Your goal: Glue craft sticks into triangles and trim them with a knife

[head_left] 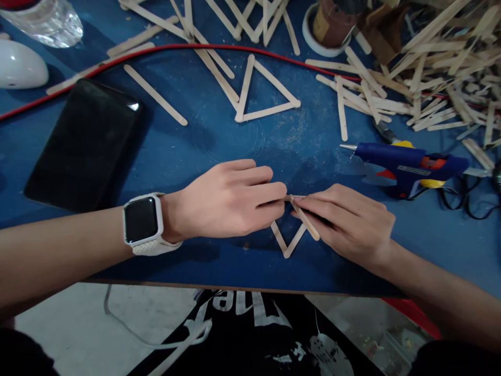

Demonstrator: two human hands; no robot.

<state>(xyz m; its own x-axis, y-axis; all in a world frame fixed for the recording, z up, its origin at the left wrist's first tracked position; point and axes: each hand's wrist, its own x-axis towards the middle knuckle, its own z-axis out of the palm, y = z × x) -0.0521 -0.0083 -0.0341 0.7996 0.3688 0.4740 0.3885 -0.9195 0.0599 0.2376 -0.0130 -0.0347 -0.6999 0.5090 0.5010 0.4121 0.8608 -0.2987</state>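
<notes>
Near the front of the blue table, my left hand [238,201], with a watch on its wrist, has its fingers curled at the top of a small stick triangle [287,249]. My right hand [348,222] pinches the same spot from the right, its fingertips on the wooden sticks. One loose-ended stick [307,222] slants down to the right from between the hands. The triangle's lower corner points toward the table's front edge; its upper part is hidden by my fingers. A finished-looking stick triangle [270,112] lies flat farther back.
At the right lies a blue glue gun [407,162], with a pile of sticks [434,89] behind it. A black tablet-like object [82,146] rests at the left. A red cable [168,48] crosses the back, near a brown cup [332,23] and a single stick [155,95].
</notes>
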